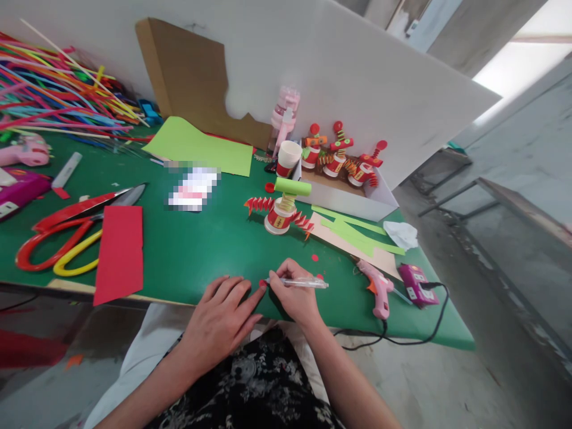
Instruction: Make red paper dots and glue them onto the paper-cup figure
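Near the front edge of the green table, my left hand [223, 319] lies flat, its index fingertip pressing on a small red paper dot [262, 283]. My right hand [295, 298] is closed around a clear pen [308, 282], whose tip is at the dot. Beyond my hands stands a paper-cup figure [280, 215] with a light green paper roll across its top and folded red paper arms. Loose red dots [315, 258] lie to the right of it, one partly behind the pen.
Large scissors [74, 223] and red paper [124, 250] lie left. A pink glue gun [379, 292] with a cord is at right, near green strips [353, 235]. Behind are a box [348, 199] of similar figures, a white cup [288, 156], green paper [201, 146] and pipe cleaners [58, 89].
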### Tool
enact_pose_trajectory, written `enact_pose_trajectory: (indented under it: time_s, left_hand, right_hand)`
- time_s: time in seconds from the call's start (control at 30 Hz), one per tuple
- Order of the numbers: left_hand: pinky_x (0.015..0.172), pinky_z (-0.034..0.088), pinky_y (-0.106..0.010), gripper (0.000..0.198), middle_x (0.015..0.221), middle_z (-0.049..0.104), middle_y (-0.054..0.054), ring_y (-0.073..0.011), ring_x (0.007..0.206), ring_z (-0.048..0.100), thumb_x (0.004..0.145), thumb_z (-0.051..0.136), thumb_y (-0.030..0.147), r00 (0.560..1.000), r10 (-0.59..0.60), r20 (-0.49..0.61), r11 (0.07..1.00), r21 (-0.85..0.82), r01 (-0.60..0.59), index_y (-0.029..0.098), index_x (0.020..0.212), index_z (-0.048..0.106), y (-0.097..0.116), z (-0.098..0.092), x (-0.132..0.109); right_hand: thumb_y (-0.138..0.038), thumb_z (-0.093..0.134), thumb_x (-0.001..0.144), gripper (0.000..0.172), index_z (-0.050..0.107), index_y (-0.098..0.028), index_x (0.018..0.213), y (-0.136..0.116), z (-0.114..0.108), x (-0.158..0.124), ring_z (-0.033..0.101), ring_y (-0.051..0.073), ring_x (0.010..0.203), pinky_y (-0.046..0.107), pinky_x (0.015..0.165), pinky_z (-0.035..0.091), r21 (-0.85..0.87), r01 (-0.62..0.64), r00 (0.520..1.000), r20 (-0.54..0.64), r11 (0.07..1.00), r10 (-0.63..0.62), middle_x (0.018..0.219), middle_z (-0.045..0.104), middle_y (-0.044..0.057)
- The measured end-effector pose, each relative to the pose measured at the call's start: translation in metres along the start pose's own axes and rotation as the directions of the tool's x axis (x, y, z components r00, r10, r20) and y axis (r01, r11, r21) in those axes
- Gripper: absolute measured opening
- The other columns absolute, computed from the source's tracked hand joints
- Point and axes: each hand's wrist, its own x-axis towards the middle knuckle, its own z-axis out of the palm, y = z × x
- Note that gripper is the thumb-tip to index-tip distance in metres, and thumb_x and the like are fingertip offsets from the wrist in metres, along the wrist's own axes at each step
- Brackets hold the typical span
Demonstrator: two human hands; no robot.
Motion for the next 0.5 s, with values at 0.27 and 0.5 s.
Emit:
enact_pose_trajectory:
  time_s: [0.27,0.5]
  left_hand:
    - [0.097,0.039,-0.045,0.035,0.107,0.064,-0.012,-0.0272,0.105,0.054,0.099,0.044,0.031,1.0,0.005,-0.006,1.0,-0.005,-0.005,0.016,0.121,0.066,-0.0003,-0.0006,0.0008]
    - [0.097,0.039,-0.044,0.034,0.106,0.064,-0.012,-0.0267,0.105,0.054,0.098,0.044,0.031,1.0,0.006,-0.011,1.0,-0.012,-0.006,0.016,0.119,0.067,0.0001,-0.001,0.0014]
  right_hand:
    - [-0.035,0.057,0.078,0.025,0.045,-0.023,0.059,-0.0009,-0.0007,0.0005,0.039,0.01,0.046,0.022,0.047,0.032,0.008,0.0,1.0,0.001,1.0,0.0,0.05,0.045,-0.007]
    - [-0.035,0.057,0.077,0.025,0.045,-0.024,0.059,-0.0014,-0.0004,0.0006,0.039,0.01,0.046,0.023,0.048,0.033,0.01,0.0,1.0,0.0,1.0,0.0,0.05,0.045,-0.006]
